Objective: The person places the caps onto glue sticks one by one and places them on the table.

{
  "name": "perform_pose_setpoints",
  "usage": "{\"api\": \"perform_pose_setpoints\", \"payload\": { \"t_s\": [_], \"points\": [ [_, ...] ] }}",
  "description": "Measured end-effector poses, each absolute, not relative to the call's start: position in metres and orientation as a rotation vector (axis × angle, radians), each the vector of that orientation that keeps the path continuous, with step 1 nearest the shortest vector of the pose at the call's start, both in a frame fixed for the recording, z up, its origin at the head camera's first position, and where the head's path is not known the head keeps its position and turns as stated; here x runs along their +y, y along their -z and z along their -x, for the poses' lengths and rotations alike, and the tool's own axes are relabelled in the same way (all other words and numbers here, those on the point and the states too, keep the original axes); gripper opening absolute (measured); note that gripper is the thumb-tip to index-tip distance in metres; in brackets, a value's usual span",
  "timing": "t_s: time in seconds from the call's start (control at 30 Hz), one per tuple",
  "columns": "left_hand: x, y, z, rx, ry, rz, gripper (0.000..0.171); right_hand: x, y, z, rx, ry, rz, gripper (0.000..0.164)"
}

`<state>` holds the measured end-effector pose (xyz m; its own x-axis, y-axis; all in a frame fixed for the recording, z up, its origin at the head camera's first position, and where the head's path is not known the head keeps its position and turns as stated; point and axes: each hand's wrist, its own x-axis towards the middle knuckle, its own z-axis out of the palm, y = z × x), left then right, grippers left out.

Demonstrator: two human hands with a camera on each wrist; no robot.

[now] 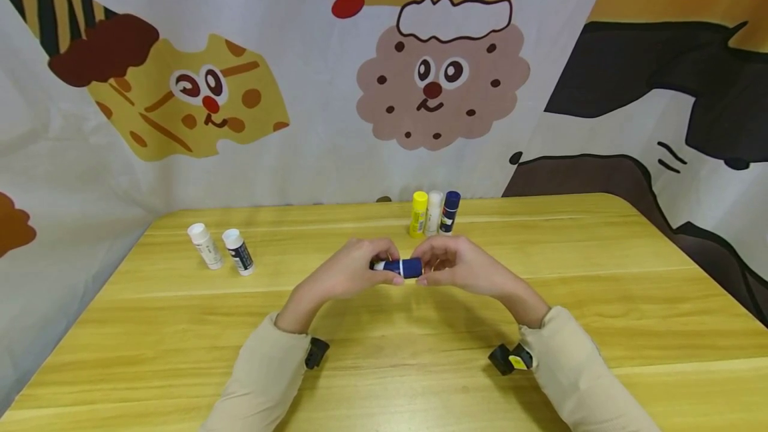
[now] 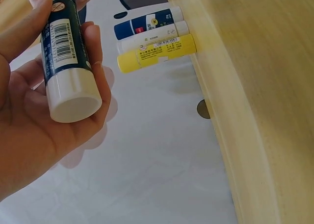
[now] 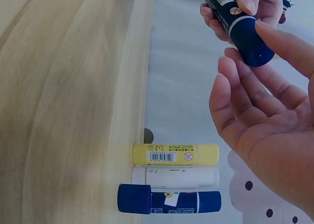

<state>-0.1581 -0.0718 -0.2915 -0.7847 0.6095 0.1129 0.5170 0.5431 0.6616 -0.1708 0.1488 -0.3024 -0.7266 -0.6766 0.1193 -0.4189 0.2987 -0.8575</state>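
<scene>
A glue stick (image 1: 411, 268) with a dark blue label, white base and blue cap lies level between my hands, above the table. My left hand (image 1: 353, 268) grips its body, thumb along the near side; the white base (image 2: 76, 99) faces the left wrist camera. At the other end, my right hand (image 1: 465, 265) has its thumb and fingertips on the blue cap (image 3: 252, 45), the other fingers loosely curved. The cap sits against the white ring of the body. Beyond the hands stand a yellow glue stick (image 1: 419, 214), a white one (image 1: 434, 213) and a blue one (image 1: 449, 212) in a row.
On the left of the wooden table (image 1: 180, 365) stand a white glue stick (image 1: 205, 246) and a dark-labelled one with a white top (image 1: 239, 252). A blue cap-like piece (image 3: 134, 198) shows before the row's blue stick. A printed curtain (image 1: 324, 85) hangs behind the table.
</scene>
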Motion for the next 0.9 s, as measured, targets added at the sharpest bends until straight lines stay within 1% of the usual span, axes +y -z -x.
{"api": "perform_pose_setpoints", "payload": {
  "t_s": [0.9],
  "points": [
    [-0.0695, 0.2907, 0.1557, 2.643, -1.032, -0.934, 0.021, 0.1488, 0.3044, 0.1719, 2.361, 1.34, 1.019, 0.021]
  ]
}}
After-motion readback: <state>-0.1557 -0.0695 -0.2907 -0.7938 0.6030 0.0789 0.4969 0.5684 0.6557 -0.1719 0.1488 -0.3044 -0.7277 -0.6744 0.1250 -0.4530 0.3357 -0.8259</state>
